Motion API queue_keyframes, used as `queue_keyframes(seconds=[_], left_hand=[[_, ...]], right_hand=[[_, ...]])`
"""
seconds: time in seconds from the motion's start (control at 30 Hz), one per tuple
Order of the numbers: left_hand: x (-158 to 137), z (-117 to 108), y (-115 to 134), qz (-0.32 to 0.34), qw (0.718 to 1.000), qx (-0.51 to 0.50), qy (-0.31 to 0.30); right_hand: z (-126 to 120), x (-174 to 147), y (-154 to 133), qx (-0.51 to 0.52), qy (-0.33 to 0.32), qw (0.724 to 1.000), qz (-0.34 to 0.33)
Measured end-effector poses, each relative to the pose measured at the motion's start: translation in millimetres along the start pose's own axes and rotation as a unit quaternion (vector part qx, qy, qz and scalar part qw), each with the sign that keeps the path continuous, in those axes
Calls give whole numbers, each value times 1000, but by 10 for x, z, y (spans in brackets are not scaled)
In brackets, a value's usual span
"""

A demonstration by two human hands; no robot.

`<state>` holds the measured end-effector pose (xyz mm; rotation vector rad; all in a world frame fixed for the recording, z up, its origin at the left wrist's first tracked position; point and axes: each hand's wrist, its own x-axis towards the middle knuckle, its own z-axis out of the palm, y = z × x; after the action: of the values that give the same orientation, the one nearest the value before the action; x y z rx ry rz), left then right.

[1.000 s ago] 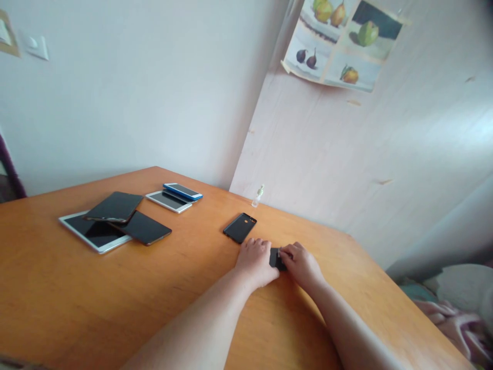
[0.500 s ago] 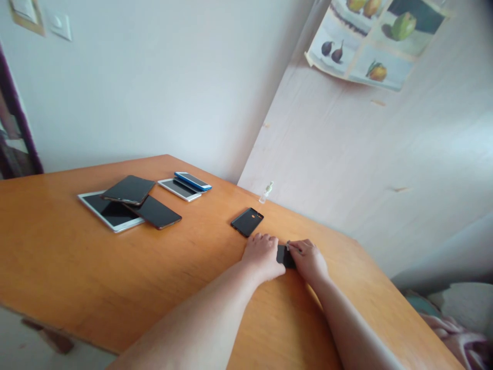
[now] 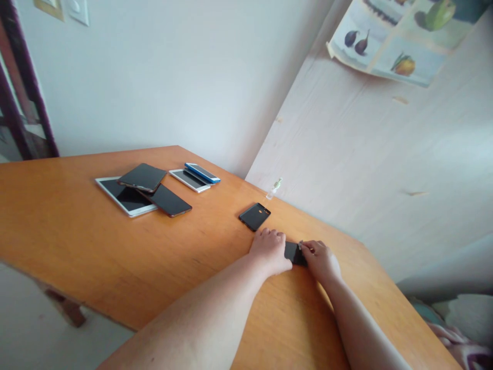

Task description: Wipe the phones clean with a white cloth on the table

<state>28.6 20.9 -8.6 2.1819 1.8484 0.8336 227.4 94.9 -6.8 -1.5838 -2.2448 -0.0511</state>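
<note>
A black phone [image 3: 295, 253] lies on the wooden table between my hands, its ends partly covered by them. My left hand [image 3: 270, 252] grips its left end, thumb along the near edge and fingers over the far side. At the other end, my right hand [image 3: 320, 261] is closed around a small whitish wad, perhaps a cloth or tissue [image 3: 301, 244], pressed to the phone's surface. Just beyond my left hand rests an empty black phone case [image 3: 254, 216], open side up. Past it stands a small clear pump bottle [image 3: 273, 188].
On the table [image 3: 185, 246] at left, a white tablet [image 3: 133, 205] lies under a dark device [image 3: 143, 177] and a black phone [image 3: 169, 199]. Farther back, a blue phone [image 3: 202, 172] leans on a white one [image 3: 189, 180]. Walls border the far edges.
The whole view has shifted, so everything on the table appears slightly higher and farther right. Both hands keep their places on the phone, with hardly any visible movement against it.
</note>
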Motion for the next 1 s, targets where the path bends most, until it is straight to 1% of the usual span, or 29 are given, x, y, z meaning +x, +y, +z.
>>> queue_keyframes(seconds=[0.03,0.07,0.1,0.17,0.27,0.3,0.33,0.37,0.4,0.5,0.53,0.6,0.67,0.77,0.8,0.83,0.87,0.9,1.0], left_hand=[[-1,-11,3,-3,1000,0,-5],[-3,-19,5,-5,1000,-1,-9],[-5,-24,8,-7,1000,-2,-10],[-7,-25,9,-6,1000,-3,-7],[-8,-9,5,-4,1000,-2,3],[-7,-3,2,-3,1000,-3,6],[-6,2,-1,-2,1000,-4,9],[-6,6,-3,-2,1000,-4,10],[-5,9,-5,-1,1000,-4,12],[-3,15,-9,5,1000,-1,19],[-3,17,-10,7,1000,-1,22],[-3,21,-12,8,1000,-1,24],[-3,22,-12,7,1000,-3,20],[-6,13,-9,6,1000,-2,9],[-6,7,-6,4,1000,-1,5],[-7,0,-3,2,1000,-1,0],[-7,-6,-1,-1,1000,-1,-4],[-7,-12,2,-2,1000,-1,-8],[-7,-21,6,-3,1000,1,-11]], right_hand=[[-7,13,62,-16,9,999,28],[-12,15,98,-28,15,999,43],[-13,5,101,-32,17,999,41],[-10,-47,13,-10,10,1000,1],[-3,-141,-206,69,-31,993,-92],[-4,-156,-248,88,-44,989,-111],[-7,-158,-258,98,-49,987,-116],[-12,-145,-233,96,-45,989,-105],[-18,-122,-178,84,-33,993,-77],[-35,-35,54,19,10,999,32],[-38,-20,105,1,17,998,54],[-35,-30,103,-12,14,998,60],[-27,-91,-35,8,-3,1000,18],[-29,-192,-302,67,-47,993,-87],[-35,-206,-346,78,-59,989,-109],[-43,-204,-349,81,-65,988,-113],[-51,-189,-312,73,-64,990,-100],[-57,-164,-241,58,-55,994,-72],[-70,-84,35,-2,-15,999,31]])
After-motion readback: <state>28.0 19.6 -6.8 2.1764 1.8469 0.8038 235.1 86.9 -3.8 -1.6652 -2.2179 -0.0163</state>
